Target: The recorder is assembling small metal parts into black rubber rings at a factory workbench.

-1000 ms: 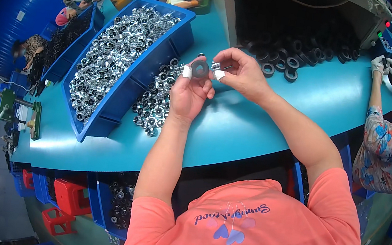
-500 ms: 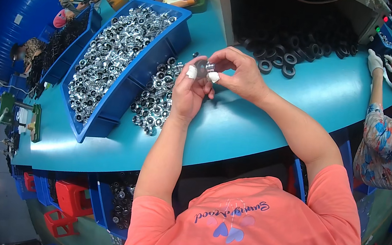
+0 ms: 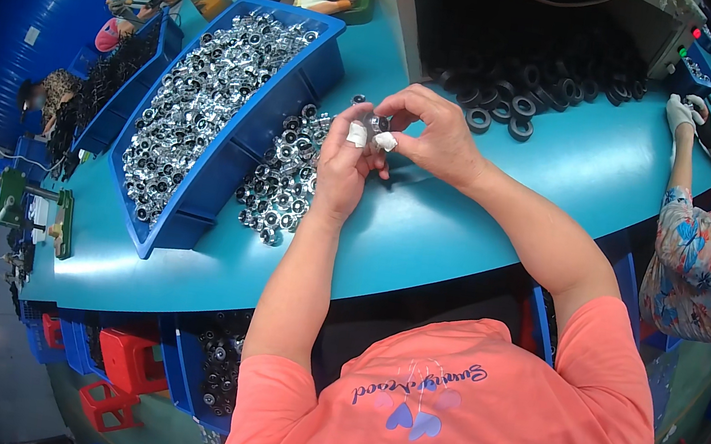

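Observation:
My left hand (image 3: 343, 166) and my right hand (image 3: 434, 138) meet above the teal table (image 3: 426, 231), both pinching one small silver and black round part (image 3: 376, 124) between the fingertips. White tape wraps a fingertip on each hand. Just left of my hands lies a loose pile of shiny silver round parts (image 3: 280, 181) on the table. Behind that pile stands a long blue bin (image 3: 224, 160) filled with the same silver parts.
Black rubber rings (image 3: 514, 108) lie heaped at the mouth of a dark machine opening at the back. A person in a flowered shirt (image 3: 696, 258) with a white glove works at the right. Other people sit at the far left. Red stools and blue crates stand under the table.
My hands stay together on the small part and have drifted slightly down and toward me. The fingers have shifted a little around it.

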`<action>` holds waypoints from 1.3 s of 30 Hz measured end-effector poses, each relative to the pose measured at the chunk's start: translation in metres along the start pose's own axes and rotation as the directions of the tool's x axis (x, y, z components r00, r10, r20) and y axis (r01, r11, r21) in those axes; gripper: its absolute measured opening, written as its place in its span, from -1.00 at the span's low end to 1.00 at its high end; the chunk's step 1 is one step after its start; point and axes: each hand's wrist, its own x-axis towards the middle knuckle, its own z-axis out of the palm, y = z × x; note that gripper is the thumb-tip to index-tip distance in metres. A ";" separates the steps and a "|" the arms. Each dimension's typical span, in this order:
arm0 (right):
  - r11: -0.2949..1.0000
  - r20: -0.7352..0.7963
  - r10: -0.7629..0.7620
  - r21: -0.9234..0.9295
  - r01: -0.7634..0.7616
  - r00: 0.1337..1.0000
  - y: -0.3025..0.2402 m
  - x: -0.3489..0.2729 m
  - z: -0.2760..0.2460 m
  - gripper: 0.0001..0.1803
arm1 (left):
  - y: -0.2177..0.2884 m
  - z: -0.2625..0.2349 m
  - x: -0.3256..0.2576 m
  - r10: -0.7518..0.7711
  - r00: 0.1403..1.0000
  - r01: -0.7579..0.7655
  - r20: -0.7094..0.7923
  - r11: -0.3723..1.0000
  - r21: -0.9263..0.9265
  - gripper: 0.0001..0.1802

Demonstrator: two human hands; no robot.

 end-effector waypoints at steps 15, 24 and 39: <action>0.973 -0.004 -0.190 -0.136 0.188 0.982 0.007 -0.003 0.006 -0.64 | -0.010 0.001 0.005 0.147 0.987 -0.104 -0.063 0.890 0.444 -0.55; 0.966 0.121 0.234 0.085 -0.245 0.965 0.025 -0.003 0.004 -0.66 | -0.011 0.000 0.006 0.138 0.987 -0.121 -0.088 0.977 0.175 -0.73; 0.986 0.145 0.150 0.056 -0.160 0.978 0.012 -0.015 0.017 -0.75 | -0.014 -0.001 0.003 0.327 0.934 -0.244 -0.147 0.880 0.407 -0.80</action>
